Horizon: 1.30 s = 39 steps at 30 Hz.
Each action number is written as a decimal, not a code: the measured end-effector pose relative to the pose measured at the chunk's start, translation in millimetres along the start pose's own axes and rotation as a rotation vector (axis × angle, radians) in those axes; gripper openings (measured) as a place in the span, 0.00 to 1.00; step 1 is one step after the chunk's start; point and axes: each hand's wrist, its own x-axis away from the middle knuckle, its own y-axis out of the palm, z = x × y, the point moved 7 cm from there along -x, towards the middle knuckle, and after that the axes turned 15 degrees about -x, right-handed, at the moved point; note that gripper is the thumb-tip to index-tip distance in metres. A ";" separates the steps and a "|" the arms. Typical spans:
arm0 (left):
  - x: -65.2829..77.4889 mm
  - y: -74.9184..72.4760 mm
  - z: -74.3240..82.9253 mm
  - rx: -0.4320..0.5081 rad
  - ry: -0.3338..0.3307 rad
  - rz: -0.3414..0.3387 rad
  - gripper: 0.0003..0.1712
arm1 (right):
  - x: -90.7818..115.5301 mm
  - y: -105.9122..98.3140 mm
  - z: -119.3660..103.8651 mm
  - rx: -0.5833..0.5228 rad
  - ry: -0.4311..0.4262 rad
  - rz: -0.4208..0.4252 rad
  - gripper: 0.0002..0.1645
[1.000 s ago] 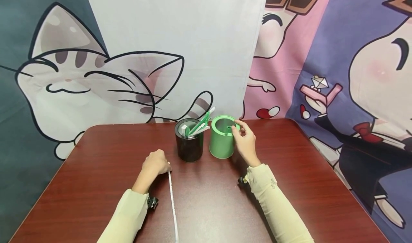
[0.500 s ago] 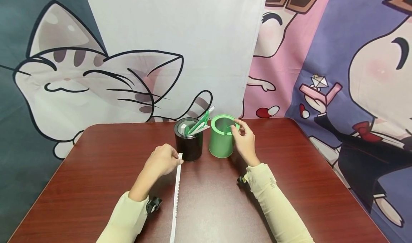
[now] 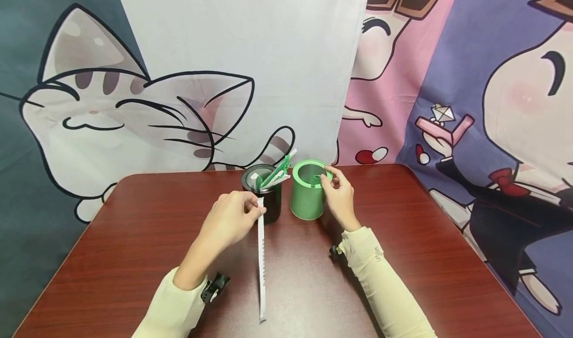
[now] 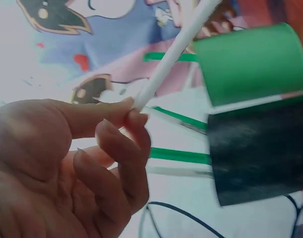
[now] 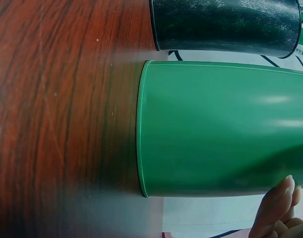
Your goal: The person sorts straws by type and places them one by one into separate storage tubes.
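My left hand (image 3: pixel 230 216) pinches the upper end of a long white wrapped straw (image 3: pixel 261 263) between thumb and fingertips. The straw hangs down toward the person in front of the black can (image 3: pixel 270 206), and the hand overlaps that can in the head view. Several green and white wrapped straws (image 3: pixel 277 173) lean out of the black can. To its right stands a green can (image 3: pixel 306 203), upright on the table. My right hand (image 3: pixel 342 196) holds its right side at the rim, with the thumb (image 5: pixel 277 203) against the outer wall in the right wrist view.
The reddish-brown wooden table (image 3: pixel 147 228) reaches back to a cartoon-printed cloth (image 3: pixel 179 114). In the left wrist view, a green stick (image 4: pixel 171 57) juts from the green can's mouth. A dark wrist camera (image 3: pixel 216 287) sits on the left forearm.
My left hand has risen off the table and moved right, lifting the white straw, whose lower end now shows. The right hand and both cans stay where they were.
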 end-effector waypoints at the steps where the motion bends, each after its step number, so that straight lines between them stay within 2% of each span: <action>1: 1.6 -5.4 3.6 0.021 0.008 0.039 0.04 | -0.2 -0.1 -0.1 0.003 -0.003 0.000 0.17; 6: 14.3 -40.6 23.3 0.145 0.085 0.297 0.02 | -0.2 -0.1 -1.0 -0.005 -0.005 -0.002 0.16; 10: 26.9 -67.9 36.8 0.176 0.155 0.525 0.02 | -0.2 -0.4 0.1 -0.011 -0.003 -0.002 0.16; 12: 31.5 -77.2 41.6 0.183 0.182 0.616 0.02 | -0.2 -0.8 0.8 -0.006 0.000 0.001 0.15; 14: 34.8 -83.6 45.7 0.191 0.205 0.684 0.02 | -0.1 -0.9 1.0 -0.006 0.000 0.003 0.16; 21: 43.9 -99.1 56.5 0.227 0.271 0.862 0.02 | 1.1 0.5 -0.3 -0.007 -0.008 -0.002 0.17; 24: 43.8 -101.1 59.8 0.235 0.287 0.908 0.03 | 1.1 0.5 -0.5 -0.012 -0.009 -0.001 0.17; 29: 36.9 -94.5 64.6 0.182 0.297 0.913 0.06 | 0.6 0.0 2.1 0.003 -0.008 -0.002 0.17; 39: 15.9 -72.1 69.2 0.078 0.267 0.854 0.03 | 0.1 -0.3 1.6 0.010 -0.004 -0.008 0.16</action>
